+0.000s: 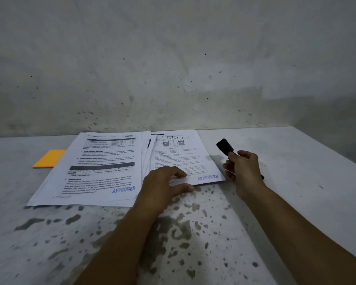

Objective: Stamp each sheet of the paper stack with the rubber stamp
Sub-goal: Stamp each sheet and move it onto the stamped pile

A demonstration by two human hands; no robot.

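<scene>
Stained table (193,233), grey wall behind. Right hand (244,171) pinches stamp (224,146), raised beside right stack (179,157). Left hand (164,182), fingers spread, rests on that stack's stamped top sheet. Left pile (103,167) stamped too.

The sheets (103,167) are thin white printed paper, matt, with blue ink stamps. The stamp (224,146) looks like matt black plastic. The table (193,233) is a dull pale surface, blotched and worn. The wall (173,68) is rough, speckled plaster. The orange pad (49,159) is matt paper.
</scene>
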